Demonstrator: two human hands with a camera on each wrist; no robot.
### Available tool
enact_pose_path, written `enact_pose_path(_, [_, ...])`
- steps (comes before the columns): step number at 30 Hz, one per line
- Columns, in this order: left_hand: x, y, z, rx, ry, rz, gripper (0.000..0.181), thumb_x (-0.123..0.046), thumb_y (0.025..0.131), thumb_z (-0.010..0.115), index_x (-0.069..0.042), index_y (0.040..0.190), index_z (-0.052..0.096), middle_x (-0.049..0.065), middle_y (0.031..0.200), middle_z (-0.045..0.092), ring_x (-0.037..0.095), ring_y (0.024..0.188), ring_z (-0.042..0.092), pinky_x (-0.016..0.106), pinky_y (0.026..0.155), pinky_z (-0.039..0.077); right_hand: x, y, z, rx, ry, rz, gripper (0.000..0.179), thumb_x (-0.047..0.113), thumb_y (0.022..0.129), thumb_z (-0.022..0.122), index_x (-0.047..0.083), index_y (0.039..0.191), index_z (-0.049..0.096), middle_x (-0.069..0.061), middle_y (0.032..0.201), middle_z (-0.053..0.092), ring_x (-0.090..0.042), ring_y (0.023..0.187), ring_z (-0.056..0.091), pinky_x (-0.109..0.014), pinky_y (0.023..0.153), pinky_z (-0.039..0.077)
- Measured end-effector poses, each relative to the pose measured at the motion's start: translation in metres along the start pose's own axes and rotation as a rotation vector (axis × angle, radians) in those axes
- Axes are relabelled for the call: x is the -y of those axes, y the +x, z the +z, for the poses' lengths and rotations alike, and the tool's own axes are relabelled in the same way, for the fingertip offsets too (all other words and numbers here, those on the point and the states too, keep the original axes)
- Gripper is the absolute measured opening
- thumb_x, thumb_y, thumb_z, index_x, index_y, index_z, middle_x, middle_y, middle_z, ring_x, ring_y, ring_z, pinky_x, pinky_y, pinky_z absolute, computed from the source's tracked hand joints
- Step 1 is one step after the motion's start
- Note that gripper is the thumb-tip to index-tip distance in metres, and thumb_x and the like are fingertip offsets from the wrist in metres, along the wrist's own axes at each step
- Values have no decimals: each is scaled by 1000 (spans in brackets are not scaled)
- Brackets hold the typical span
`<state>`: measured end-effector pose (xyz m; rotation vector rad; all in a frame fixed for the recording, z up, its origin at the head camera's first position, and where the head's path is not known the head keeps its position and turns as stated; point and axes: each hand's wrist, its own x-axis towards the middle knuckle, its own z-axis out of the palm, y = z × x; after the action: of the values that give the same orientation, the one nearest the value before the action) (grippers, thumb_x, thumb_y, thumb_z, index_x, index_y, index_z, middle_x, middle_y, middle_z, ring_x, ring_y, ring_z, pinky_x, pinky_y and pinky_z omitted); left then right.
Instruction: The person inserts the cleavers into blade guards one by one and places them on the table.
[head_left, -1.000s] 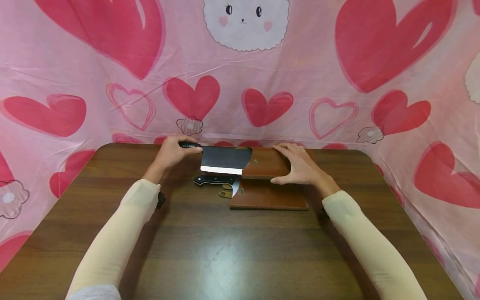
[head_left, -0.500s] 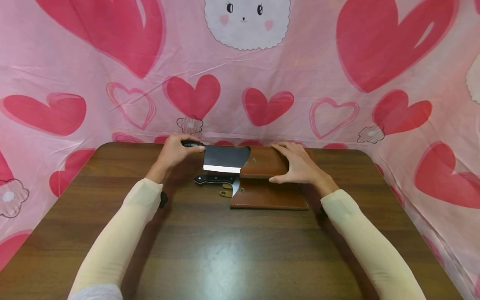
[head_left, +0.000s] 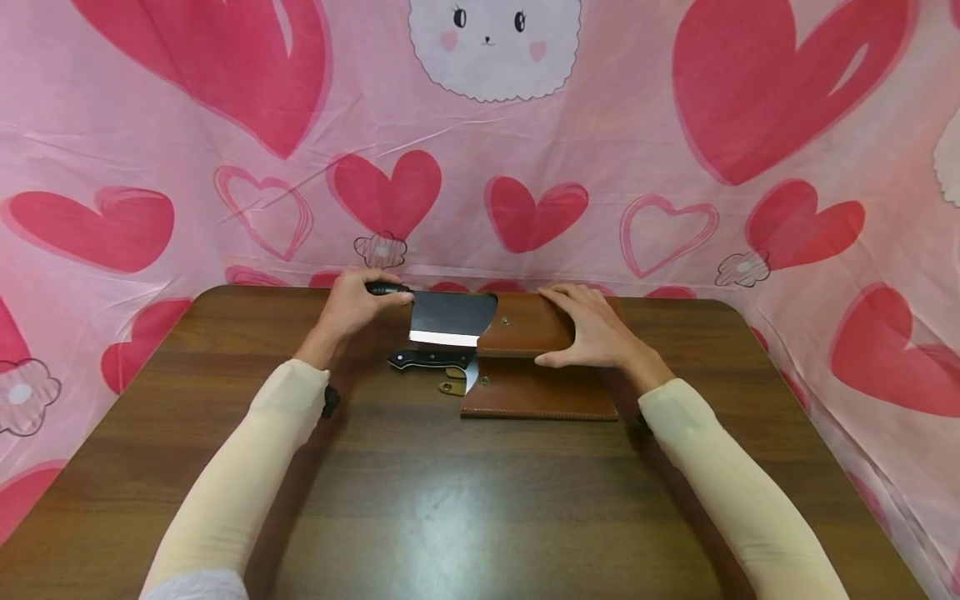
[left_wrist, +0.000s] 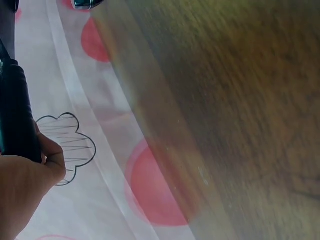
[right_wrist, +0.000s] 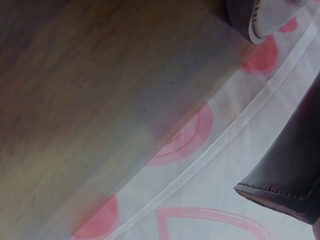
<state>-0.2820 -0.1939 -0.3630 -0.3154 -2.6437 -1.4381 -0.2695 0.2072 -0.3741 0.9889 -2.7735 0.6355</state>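
Note:
In the head view my left hand grips the black handle of a cleaver, whose dark blade has a bright edge facing me. The blade's right part is hidden inside a brown leather sheath. My right hand holds that sheath at its right end, thumb on the near side and fingers over the far side. The stitched sheath end also shows at the right of the right wrist view. Just in front, a second black-handled knife sits in another brown sheath.
A strap with a snap sticks out left of the front sheath. Both lie toward the back of the brown wooden table. A pink cloth with hearts hangs right behind the table's far edge.
My left hand has moved right with the cleaver, so less blade shows outside the sheath. My right hand and the sheath have shifted slightly left. The front knife stays put.

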Motion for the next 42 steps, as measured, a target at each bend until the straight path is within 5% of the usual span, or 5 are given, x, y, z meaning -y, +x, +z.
enact_pose_path(42, [-17,5,39,-70,21,142,29,-21,81,88,-6,104,80,10,98,74,22,83,58,25,66,49,13,12,13,12,-1,-16,109,65,67,83,12,153,44,-8,148,45,-31,135,38,-57,110,27])
